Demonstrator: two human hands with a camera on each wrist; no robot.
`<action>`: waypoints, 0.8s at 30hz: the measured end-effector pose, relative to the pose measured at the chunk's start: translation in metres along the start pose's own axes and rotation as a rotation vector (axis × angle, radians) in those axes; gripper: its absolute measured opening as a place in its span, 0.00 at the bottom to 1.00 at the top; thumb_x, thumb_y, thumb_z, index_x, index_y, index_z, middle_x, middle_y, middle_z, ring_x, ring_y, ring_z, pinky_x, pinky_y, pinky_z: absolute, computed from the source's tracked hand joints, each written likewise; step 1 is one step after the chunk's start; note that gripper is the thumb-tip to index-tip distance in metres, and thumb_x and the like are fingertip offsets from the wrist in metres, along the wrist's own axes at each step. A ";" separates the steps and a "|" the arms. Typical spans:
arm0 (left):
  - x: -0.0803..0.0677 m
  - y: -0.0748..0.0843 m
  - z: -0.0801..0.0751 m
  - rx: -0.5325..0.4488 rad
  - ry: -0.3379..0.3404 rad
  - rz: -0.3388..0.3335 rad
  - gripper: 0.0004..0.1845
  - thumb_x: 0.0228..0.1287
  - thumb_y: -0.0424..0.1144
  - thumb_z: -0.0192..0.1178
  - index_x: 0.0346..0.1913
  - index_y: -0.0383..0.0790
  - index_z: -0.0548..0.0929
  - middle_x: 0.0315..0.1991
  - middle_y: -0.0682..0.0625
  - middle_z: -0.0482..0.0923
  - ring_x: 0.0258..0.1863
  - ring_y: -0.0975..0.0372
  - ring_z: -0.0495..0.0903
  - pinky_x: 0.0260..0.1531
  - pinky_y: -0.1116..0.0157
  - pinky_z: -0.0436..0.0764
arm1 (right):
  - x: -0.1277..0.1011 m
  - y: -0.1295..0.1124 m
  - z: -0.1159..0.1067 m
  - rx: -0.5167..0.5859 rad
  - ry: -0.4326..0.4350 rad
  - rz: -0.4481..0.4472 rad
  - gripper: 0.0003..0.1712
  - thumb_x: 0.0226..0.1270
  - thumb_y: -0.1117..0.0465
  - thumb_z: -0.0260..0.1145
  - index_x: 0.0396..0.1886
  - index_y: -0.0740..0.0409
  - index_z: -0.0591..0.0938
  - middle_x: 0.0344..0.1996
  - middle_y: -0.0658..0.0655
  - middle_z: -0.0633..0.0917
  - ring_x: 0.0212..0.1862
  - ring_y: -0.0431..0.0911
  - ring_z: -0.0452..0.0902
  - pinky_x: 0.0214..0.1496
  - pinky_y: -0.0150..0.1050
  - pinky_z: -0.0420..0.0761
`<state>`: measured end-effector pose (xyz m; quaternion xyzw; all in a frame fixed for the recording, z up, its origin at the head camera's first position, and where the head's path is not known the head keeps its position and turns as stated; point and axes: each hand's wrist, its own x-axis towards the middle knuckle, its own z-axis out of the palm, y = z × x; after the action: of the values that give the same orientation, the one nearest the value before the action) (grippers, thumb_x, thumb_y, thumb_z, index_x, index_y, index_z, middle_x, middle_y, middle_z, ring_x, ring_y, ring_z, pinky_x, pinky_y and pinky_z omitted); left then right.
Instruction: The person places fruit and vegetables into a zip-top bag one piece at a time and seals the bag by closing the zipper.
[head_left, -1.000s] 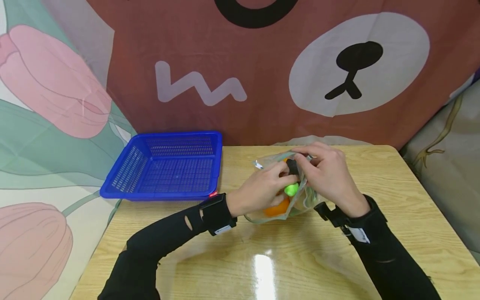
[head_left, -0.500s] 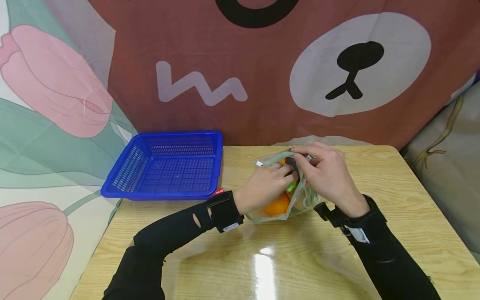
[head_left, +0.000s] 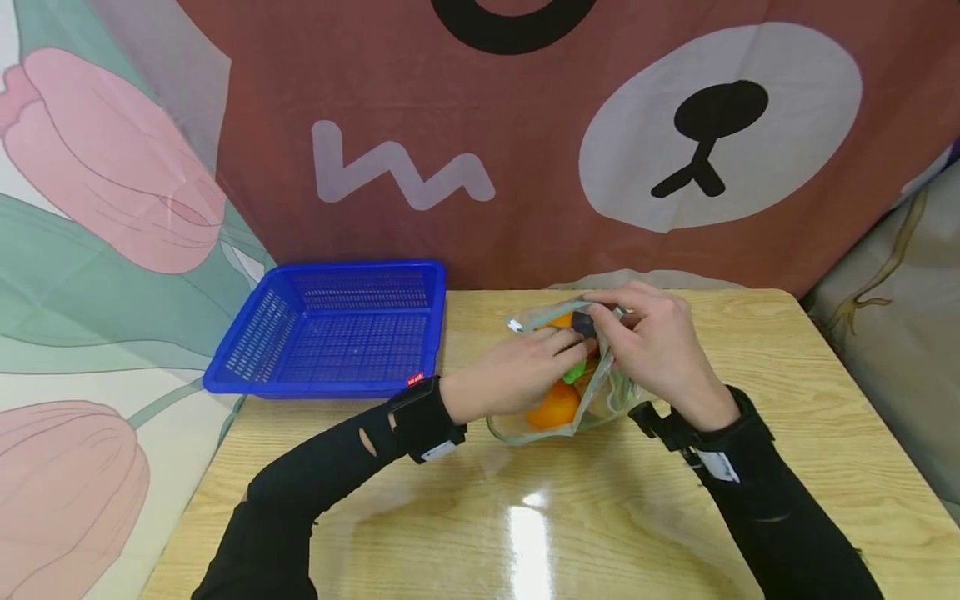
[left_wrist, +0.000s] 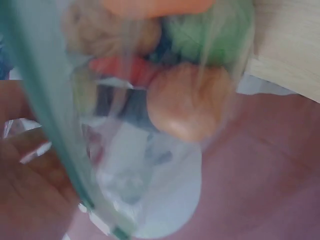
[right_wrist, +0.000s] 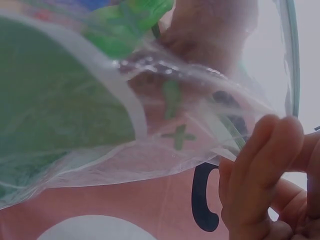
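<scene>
Left hand (head_left: pixel 517 371) reaches into the clear bag (head_left: pixel 600 400), grip hidden; right hand (head_left: pixel 656 350) pinches its rim.

Both arms wear long black sleeves. The left sleeve (head_left: pixel 330 471) has small holes torn near the forearm. Each wrist carries a black strap with a white label: the left strap (head_left: pixel 423 419) is broad, the right strap (head_left: pixel 693 446) bears a black mount.

Glossy wooden tabletop (head_left: pixel 787 400) with a bright glare patch, brown bear-face cloth (head_left: pixel 525 167) hung behind, pink tulip cloth (head_left: pixel 90 250) at left, pale patterned cloth (head_left: pixel 900 292) at right, blue basket (head_left: pixel 330 333) at the tabletop's left edge
</scene>
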<state>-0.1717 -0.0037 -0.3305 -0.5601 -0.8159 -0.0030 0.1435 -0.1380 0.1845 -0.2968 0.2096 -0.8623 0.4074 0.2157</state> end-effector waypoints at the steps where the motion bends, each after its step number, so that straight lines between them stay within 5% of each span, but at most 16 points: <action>1: -0.003 -0.002 -0.003 -0.049 0.023 0.021 0.24 0.61 0.25 0.54 0.63 0.35 0.71 0.58 0.46 0.72 0.54 0.56 0.72 0.58 0.68 0.67 | 0.000 0.000 0.000 -0.003 0.004 -0.006 0.10 0.66 0.63 0.63 0.43 0.60 0.86 0.34 0.54 0.81 0.12 0.34 0.73 0.12 0.31 0.73; 6: -0.017 -0.019 -0.010 -0.200 0.247 0.136 0.18 0.55 0.19 0.55 0.49 0.34 0.80 0.47 0.46 0.78 0.48 0.57 0.75 0.55 0.70 0.69 | 0.002 -0.003 -0.001 -0.022 0.015 -0.028 0.09 0.65 0.64 0.64 0.42 0.60 0.86 0.33 0.54 0.81 0.11 0.33 0.69 0.12 0.30 0.72; 10: -0.029 -0.038 -0.013 -0.196 0.392 0.089 0.19 0.52 0.16 0.52 0.44 0.34 0.81 0.43 0.44 0.76 0.42 0.55 0.75 0.49 0.67 0.73 | 0.003 -0.004 -0.001 -0.036 0.018 -0.029 0.10 0.65 0.63 0.64 0.43 0.59 0.86 0.33 0.54 0.81 0.11 0.35 0.68 0.13 0.29 0.71; 14: -0.037 -0.052 -0.011 -0.245 0.311 -0.064 0.28 0.49 0.16 0.51 0.56 0.33 0.77 0.52 0.42 0.73 0.47 0.55 0.72 0.45 0.67 0.72 | 0.005 -0.003 0.000 -0.056 0.030 -0.033 0.09 0.65 0.63 0.64 0.42 0.59 0.87 0.34 0.54 0.82 0.15 0.38 0.72 0.17 0.28 0.71; 18: -0.039 -0.057 -0.003 -0.302 0.203 -0.152 0.28 0.55 0.26 0.63 0.62 0.35 0.72 0.55 0.45 0.74 0.52 0.57 0.73 0.50 0.68 0.72 | 0.005 -0.003 0.000 -0.075 0.039 -0.031 0.08 0.65 0.64 0.64 0.41 0.59 0.87 0.34 0.54 0.83 0.21 0.41 0.75 0.22 0.27 0.73; 24: -0.036 -0.056 0.012 -0.263 0.359 -0.102 0.20 0.55 0.34 0.69 0.50 0.34 0.78 0.44 0.47 0.80 0.44 0.60 0.79 0.49 0.68 0.74 | 0.006 -0.002 0.000 -0.086 0.042 -0.023 0.09 0.66 0.62 0.63 0.42 0.58 0.87 0.35 0.54 0.83 0.17 0.41 0.70 0.18 0.30 0.68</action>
<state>-0.2139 -0.0554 -0.3413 -0.5227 -0.7970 -0.2164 0.2116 -0.1416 0.1825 -0.2921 0.2016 -0.8718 0.3719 0.2470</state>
